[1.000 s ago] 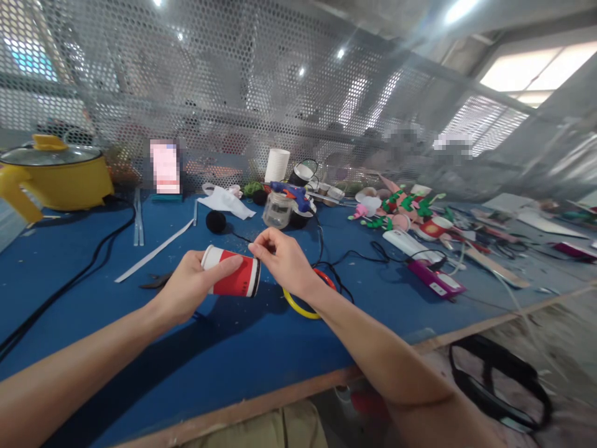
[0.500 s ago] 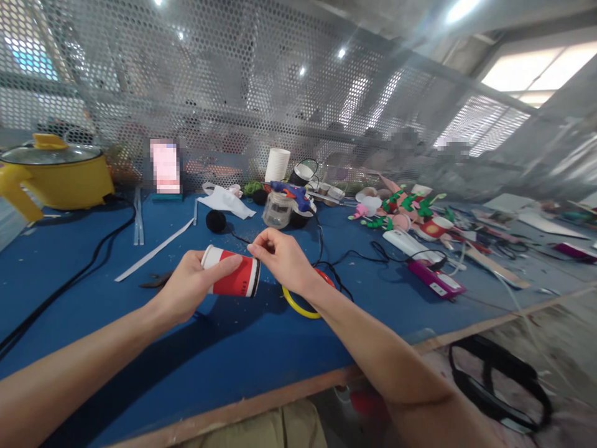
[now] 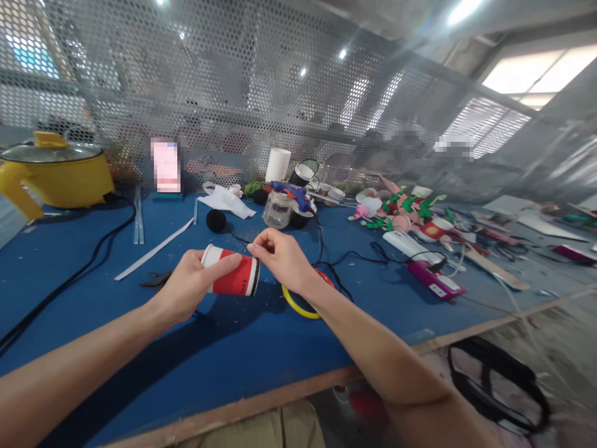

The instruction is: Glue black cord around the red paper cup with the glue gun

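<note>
My left hand (image 3: pixel 187 283) is closed round a red and white paper cup (image 3: pixel 234 274), which lies on its side in the air above the blue table. Black yarn (image 3: pixel 255 277) rings the cup at its right-hand end. My right hand (image 3: pixel 280 256) pinches the yarn at the upper edge of that end, thumb and forefinger together. From those fingertips the strand runs back to a black yarn ball (image 3: pixel 216 221) on the table. Dark-handled pliers (image 3: pixel 156 280) lie partly hidden behind my left hand. A yellow and red ring (image 3: pixel 298 305) lies under my right forearm.
A blue glue gun (image 3: pixel 293 193) rests on a clear jar (image 3: pixel 278 210), near stacked white cups (image 3: pixel 278 165). At left stand a yellow electric pot (image 3: pixel 69 180) and a phone (image 3: pixel 166 167). Pink and green craft pieces (image 3: pixel 405 208), a purple power strip (image 3: pixel 436 280) and cables lie right.
Almost nothing differs. Both hands keep their hold on the cup and yarn; the view shifts very slightly.
</note>
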Tool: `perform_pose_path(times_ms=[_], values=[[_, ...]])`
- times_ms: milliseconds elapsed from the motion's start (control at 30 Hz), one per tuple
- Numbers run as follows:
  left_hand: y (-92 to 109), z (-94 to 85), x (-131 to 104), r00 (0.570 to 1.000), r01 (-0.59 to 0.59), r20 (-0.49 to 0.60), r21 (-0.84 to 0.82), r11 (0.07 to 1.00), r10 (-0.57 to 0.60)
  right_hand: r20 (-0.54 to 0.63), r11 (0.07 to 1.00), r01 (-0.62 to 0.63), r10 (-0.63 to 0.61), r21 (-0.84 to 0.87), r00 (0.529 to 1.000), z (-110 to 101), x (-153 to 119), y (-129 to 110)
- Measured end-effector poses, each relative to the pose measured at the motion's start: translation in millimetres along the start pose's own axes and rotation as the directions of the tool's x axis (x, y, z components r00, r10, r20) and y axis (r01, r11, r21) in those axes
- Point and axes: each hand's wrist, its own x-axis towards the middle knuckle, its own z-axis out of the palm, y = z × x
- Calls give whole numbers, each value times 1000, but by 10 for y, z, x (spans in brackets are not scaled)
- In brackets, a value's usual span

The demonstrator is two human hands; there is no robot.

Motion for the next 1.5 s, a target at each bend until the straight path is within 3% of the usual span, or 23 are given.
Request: perform_pose_path(times_ms=[400,733,1167,1367,1433,1500], values=[[21,26,-10,1000,23,-12,-39,999,-23,16,998,-36,35,42,999,8,12,10],[43,22,-22,992,81,106,-87,993,-72,13,998,-48,47,35,999,-5,33,35],[22,-1,14,992,120,54,-93,988,-115,67,984,-95,86,148,994,16,53,103],[33,-28,54,996,82,-4,-159,984,-84,-14,998,-31,32,58,999,-78,71,99],[47,-30,59,997,70,-24,-170,983,-75,46,997,-34,31,67,998,-141,41,46],[62,-28,60,997,65,-35,-172,983,-72,182,994,-31,12,101,983,-195,-6,-22]])
